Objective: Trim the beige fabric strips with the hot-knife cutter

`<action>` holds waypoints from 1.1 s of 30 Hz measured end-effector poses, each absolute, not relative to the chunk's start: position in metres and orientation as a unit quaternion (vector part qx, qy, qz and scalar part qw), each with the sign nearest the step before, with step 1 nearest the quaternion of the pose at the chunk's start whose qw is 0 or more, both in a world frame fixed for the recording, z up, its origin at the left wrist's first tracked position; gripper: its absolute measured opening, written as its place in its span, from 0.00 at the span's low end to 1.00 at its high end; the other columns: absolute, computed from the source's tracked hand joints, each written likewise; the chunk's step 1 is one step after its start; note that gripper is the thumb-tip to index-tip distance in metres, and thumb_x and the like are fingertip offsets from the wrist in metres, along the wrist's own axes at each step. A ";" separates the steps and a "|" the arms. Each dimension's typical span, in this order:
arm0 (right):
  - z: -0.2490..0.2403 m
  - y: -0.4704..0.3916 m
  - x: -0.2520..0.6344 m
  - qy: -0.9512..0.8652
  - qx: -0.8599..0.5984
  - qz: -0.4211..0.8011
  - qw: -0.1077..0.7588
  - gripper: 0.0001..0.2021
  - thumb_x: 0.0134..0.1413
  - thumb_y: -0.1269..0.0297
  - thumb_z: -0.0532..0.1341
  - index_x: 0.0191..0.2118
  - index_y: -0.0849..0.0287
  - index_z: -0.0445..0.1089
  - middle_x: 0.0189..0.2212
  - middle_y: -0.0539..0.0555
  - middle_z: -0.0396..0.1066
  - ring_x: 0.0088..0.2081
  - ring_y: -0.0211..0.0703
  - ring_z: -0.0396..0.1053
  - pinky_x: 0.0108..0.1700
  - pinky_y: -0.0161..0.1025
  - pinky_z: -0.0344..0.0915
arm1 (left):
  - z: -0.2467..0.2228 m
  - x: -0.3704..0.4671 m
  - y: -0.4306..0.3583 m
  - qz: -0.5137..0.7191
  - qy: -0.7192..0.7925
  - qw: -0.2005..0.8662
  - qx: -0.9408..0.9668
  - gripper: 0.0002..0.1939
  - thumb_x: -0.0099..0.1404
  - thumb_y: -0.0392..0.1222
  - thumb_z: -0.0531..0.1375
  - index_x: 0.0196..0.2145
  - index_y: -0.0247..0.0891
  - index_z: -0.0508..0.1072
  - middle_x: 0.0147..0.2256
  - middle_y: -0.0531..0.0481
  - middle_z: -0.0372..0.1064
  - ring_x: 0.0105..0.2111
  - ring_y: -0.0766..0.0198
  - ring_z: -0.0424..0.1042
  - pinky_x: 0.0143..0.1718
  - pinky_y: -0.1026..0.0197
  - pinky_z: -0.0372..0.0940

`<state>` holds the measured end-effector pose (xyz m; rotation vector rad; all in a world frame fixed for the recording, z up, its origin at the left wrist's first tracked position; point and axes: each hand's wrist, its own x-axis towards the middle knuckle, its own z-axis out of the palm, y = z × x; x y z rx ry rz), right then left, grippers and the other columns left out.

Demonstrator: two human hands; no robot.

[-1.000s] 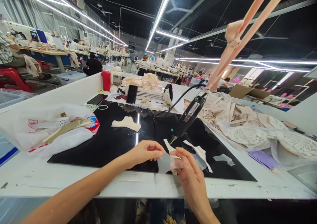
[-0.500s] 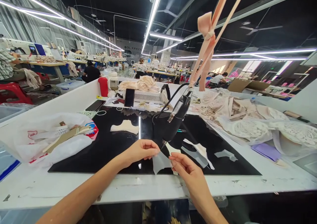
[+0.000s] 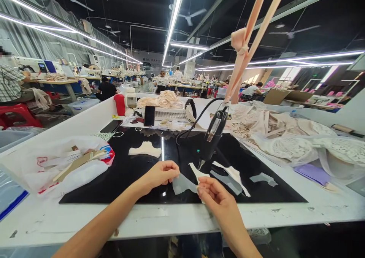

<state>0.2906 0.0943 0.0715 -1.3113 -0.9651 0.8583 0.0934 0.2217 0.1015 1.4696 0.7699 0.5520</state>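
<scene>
Between my two hands a translucent sheet piece is held just above the black board. My left hand pinches its upper left corner. My right hand has thumb and fingers closed on its right end. A cream fabric piece lies partly behind my right fingers. Over it hangs a black handheld tool on a peach strap, its thin tip near the fabric. Another cream piece rests to the left; a white piece and translucent pieces lie to the right.
A plastic bag sits left of the board. Beyond it stand a red container, a phone and a fabric pile. Bagged lace pieces and a purple item are at right. People work farther back.
The translucent piece is now stretched wider, as my left hand has moved slightly left. The hanging tool has swung a little to the right. The whole view has shifted slightly.
</scene>
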 end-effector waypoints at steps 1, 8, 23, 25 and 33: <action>0.071 0.095 0.289 -0.418 -0.566 0.363 0.610 0.23 0.49 0.44 0.73 0.45 0.55 0.78 0.35 0.54 0.76 0.38 0.44 0.74 0.44 0.37 0.72 | 0.102 0.093 0.222 0.243 0.343 0.640 0.643 0.14 0.56 0.50 0.65 0.32 0.36 0.71 0.28 0.54 0.64 0.27 0.69 0.59 0.27 0.66 0.49; 0.074 0.094 0.286 -0.478 -0.573 0.331 0.577 0.22 0.52 0.44 0.70 0.46 0.56 0.76 0.38 0.58 0.76 0.41 0.49 0.75 0.46 0.41 0.74 | 0.109 0.090 0.222 0.255 0.355 0.626 0.645 0.14 0.54 0.49 0.64 0.31 0.37 0.70 0.26 0.55 0.61 0.27 0.69 0.58 0.26 0.67 0.47; 0.096 0.081 0.262 -0.538 -0.524 0.340 0.566 0.20 0.55 0.41 0.68 0.43 0.52 0.77 0.35 0.55 0.76 0.39 0.49 0.74 0.44 0.41 0.73 | 0.115 0.079 0.227 0.239 0.213 0.640 0.698 0.18 0.65 0.54 0.65 0.37 0.35 0.70 0.36 0.44 0.77 0.25 0.68 0.70 0.22 0.67 0.56; 0.098 0.083 0.267 -0.514 -0.533 0.337 0.582 0.20 0.58 0.42 0.66 0.46 0.51 0.75 0.39 0.55 0.77 0.42 0.49 0.75 0.46 0.40 0.73 | 0.114 0.077 0.227 0.248 0.174 0.651 0.696 0.18 0.67 0.54 0.66 0.37 0.35 0.71 0.33 0.46 0.76 0.28 0.66 0.71 0.27 0.66 0.61; 0.087 0.110 0.270 -0.631 -0.523 0.314 0.478 0.18 0.69 0.46 0.54 0.53 0.51 0.69 0.54 0.57 0.73 0.55 0.49 0.71 0.56 0.42 0.68 | 0.113 0.073 0.225 0.252 0.140 0.681 0.673 0.22 0.63 0.59 0.68 0.37 0.35 0.71 0.32 0.49 0.70 0.31 0.66 0.68 0.37 0.63 0.63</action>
